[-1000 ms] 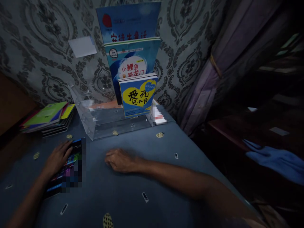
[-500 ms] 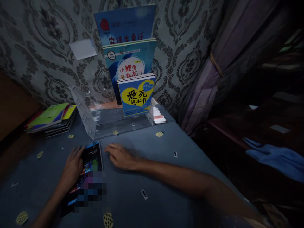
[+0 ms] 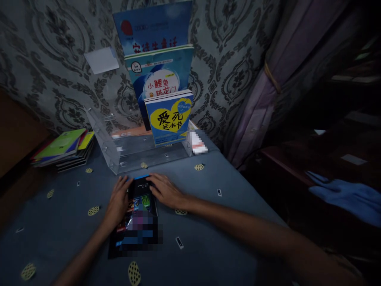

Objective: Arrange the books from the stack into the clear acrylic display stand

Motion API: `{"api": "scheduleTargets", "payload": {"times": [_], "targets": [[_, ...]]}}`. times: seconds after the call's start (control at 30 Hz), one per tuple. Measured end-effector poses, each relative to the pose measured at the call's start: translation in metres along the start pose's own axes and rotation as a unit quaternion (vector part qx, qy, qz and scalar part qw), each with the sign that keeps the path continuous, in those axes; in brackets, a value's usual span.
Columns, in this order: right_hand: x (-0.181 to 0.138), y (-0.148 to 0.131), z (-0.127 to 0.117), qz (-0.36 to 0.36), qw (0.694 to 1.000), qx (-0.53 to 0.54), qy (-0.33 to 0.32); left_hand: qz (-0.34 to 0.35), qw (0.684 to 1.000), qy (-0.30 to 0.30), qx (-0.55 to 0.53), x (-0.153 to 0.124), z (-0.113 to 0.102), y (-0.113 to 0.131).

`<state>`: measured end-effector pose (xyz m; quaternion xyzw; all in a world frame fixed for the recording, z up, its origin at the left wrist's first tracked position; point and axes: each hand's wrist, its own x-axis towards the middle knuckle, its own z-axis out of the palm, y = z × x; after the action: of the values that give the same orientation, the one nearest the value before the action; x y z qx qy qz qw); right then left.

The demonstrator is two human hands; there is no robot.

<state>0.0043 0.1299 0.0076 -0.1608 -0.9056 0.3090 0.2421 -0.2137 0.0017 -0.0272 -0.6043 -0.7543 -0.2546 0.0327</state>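
A dark book with a colourful cover (image 3: 135,218) lies flat on the blue patterned tablecloth (image 3: 208,222), just in front of a clear acrylic book stand (image 3: 125,147). My left hand (image 3: 117,200) rests on the book's left edge, fingers curled over it. My right hand (image 3: 165,190) lies on the book's upper right corner with fingers stretched flat. Three books stand in the rack's right side: a small blue one with a yellow heart (image 3: 169,117), a teal one (image 3: 159,77) behind it and a blue one (image 3: 150,26) at the back.
A stack of thin books (image 3: 64,149) lies at the left by the wall. A white note (image 3: 101,60) hangs on the patterned wallpaper. A purple curtain (image 3: 268,79) hangs at the right. Past the table's right edge are dark furniture and a blue cloth (image 3: 345,194).
My left hand has slid the dark book rightward across the cloth to a spot in front of the stand. My right hand has moved onto the book's upper right corner.
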Motion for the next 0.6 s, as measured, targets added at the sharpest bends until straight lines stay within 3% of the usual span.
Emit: {"api": "scheduleTargets", "payload": {"times": [0.2,0.4,0.6], "targets": [[-0.011,0.013,-0.016,0.019,0.998,-0.050,0.026,0.065,0.997,-0.001,-0.036,0.030,0.017,0.022],[-0.022,0.027,-0.028,0.044,0.994,-0.091,0.042,0.147,0.986,-0.064,-0.038,0.055,0.023,0.037],[-0.028,0.032,-0.029,0.034,0.993,-0.094,0.061,0.270,0.950,-0.141,-0.071,0.075,0.018,0.052]]}}
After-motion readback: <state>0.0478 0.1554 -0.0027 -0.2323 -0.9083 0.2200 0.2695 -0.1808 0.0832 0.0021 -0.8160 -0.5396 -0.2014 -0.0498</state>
